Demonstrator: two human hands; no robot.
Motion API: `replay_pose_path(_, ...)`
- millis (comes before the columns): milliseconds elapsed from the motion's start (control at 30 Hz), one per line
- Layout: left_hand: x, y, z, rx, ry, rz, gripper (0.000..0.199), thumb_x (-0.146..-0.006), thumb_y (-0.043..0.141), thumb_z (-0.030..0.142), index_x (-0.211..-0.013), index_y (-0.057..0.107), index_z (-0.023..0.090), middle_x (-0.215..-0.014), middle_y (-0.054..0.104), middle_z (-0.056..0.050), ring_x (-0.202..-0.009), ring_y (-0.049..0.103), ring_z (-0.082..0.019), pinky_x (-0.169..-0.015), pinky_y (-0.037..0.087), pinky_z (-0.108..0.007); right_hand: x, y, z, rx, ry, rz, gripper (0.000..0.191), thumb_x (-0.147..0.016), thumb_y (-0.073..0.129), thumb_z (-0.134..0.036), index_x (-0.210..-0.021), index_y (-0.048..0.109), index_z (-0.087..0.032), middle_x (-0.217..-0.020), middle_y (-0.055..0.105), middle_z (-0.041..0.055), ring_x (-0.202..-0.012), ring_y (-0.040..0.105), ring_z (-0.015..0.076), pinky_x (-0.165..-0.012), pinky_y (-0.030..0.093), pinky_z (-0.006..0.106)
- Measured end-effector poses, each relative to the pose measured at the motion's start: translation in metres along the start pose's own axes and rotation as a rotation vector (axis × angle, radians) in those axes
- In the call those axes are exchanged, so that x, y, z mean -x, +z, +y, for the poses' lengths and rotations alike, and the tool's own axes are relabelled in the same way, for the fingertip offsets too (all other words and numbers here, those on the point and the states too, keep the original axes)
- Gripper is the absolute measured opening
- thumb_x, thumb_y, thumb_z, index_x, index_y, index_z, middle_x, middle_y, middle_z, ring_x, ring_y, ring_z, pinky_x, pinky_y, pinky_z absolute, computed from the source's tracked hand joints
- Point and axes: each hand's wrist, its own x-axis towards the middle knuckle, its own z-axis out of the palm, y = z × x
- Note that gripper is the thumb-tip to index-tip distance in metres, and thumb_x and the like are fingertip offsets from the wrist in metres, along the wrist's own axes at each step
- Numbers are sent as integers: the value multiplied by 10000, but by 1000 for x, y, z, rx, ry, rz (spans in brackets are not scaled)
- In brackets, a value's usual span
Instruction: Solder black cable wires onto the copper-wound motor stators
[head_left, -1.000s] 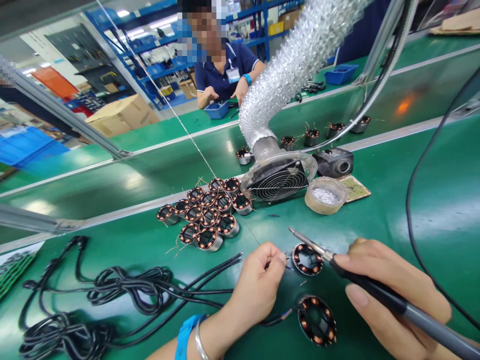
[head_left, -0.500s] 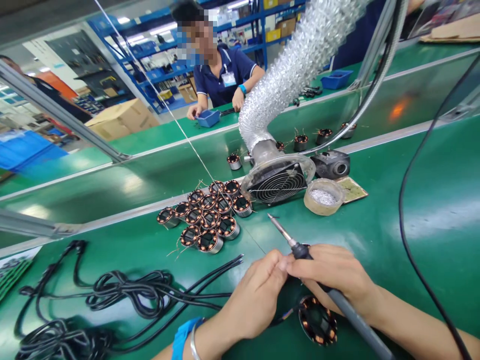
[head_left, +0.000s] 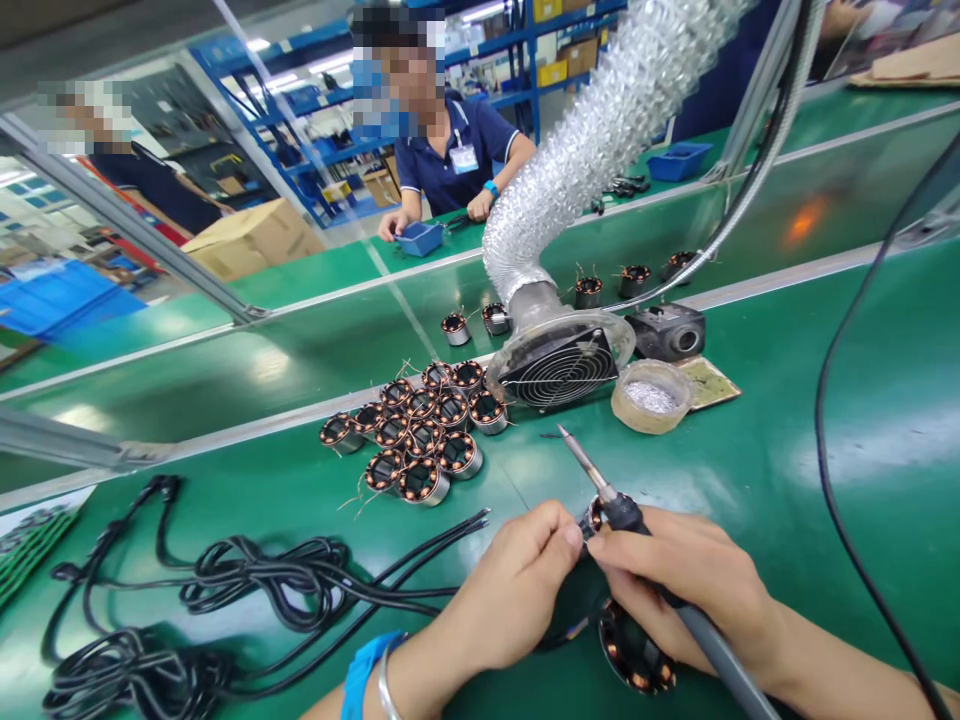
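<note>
My right hand (head_left: 697, 575) is closed round a soldering iron (head_left: 622, 512), its bare tip pointing up and left above the green bench. Thumb and fingers of my left hand (head_left: 517, 590) are pinched together close to my right fingertips; what they grip is mostly hidden. A stator with copper windings (head_left: 592, 515) shows partly behind the fingertips. Below my right hand lies another stator (head_left: 637, 655), partly covered by the hand. A black cable end with coloured wires (head_left: 577, 628) reaches toward it from beneath my left hand.
Several stators (head_left: 420, 440) stand grouped on the bench, left of a fume extractor fan (head_left: 562, 370). A round dish of silvery bits (head_left: 652, 395) and a flat pad (head_left: 712, 383) are right of it. Coiled black cables (head_left: 270, 580) lie left. A co-worker (head_left: 457, 150) sits across a conveyor (head_left: 300, 360).
The soldering iron and my right hand have shifted slightly right, uncovering part of the stator between my hands. Stators on the conveyor have moved left. Another person at far left has come further into view.
</note>
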Motion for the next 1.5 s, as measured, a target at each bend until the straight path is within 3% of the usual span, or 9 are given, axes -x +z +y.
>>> replay_pose_path(100, -6, 5, -3, 330, -135, -70, 440, -852, 529, 612, -706, 422, 211, -559, 277, 93, -503, 209, -91, -484, 169, -248, -1, 3, -1, 34, -30, 50, 268, -877, 551, 0, -1051, 642, -182, -840, 706, 46, -770, 718, 159, -688, 582, 230)
replay_pose_path(233, -11, 11, -4, 481, -210, 16, 495, -728, 646, 649, -676, 405, 220, -482, 224, 130, -429, 115, -59, -424, 82, -239, 0, -1, 2, -7, 39, 64, 276, -869, 566, -15, -1075, 629, -188, -849, 707, 33, -688, 683, 136, -646, 565, 232)
replay_pose_path(433, -10, 14, -8, 418, -189, 119, 444, -765, 610, 612, -677, 435, 213, -454, 244, 132, -423, 135, -57, -418, 106, -224, 1, -5, 6, -131, 213, -81, 285, -852, 577, -122, -1121, 539, -206, -806, 683, -20, -581, 635, 100, -581, 549, 198)
replay_pose_path(633, -12, 17, -13, 376, -164, 182, 340, -811, 562, 497, -677, 436, 211, -483, 225, 122, -452, 143, -71, -449, 136, -225, -2, 8, 10, 32, 173, 126, 248, -879, 551, -66, -1076, 578, -214, -873, 720, 16, -697, 709, 137, -678, 602, 233)
replay_pose_path(900, -14, 22, -20, 296, -123, 247, 326, -864, 504, 471, -679, 431, 213, -521, 248, 100, -494, 201, -94, -486, 193, -229, -1, -2, 7, -20, 125, 67, 295, -881, 544, -55, -1144, 591, -181, -936, 728, 42, -747, 710, 149, -691, 601, 253)
replay_pose_path(1100, -13, 24, -18, 260, -105, 264, 329, -870, 506, 455, -664, 427, 211, -535, 267, 87, -515, 242, -103, -505, 204, -234, -1, -27, 1, -29, 119, 84, 461, -897, 532, -50, -1328, 558, -210, -908, 707, 41, -767, 684, 166, -650, 570, 274)
replay_pose_path(1267, -13, 24, -17, 217, -106, 275, 300, -886, 460, 414, -667, 424, 212, -542, 272, 84, -520, 249, -106, -508, 208, -238, 3, -49, -7, -137, 216, 5, 299, -859, 513, -126, -1115, 654, -189, -665, 538, 5, -545, 530, 146, -467, 412, 282)
replay_pose_path(1367, -12, 24, -16, 185, -106, 279, 293, -888, 447, 406, -670, 419, 212, -548, 277, 84, -522, 246, -105, -507, 209, -238, 4, -51, -10, -152, 256, -55, 244, -849, 513, -131, -1051, 626, -209, -669, 541, -5, -546, 521, 142, -495, 406, 289)
replay_pose_path(1500, -12, 24, -17, 167, -104, 278, 295, -890, 440, 404, -669, 408, 212, -557, 283, 83, -528, 246, -102, -507, 214, -235, 2, -49, -10, -192, 259, -36, 211, -850, 508, -149, -1024, 611, -210, -713, 583, 4, -564, 514, 140, -525, 403, 296)
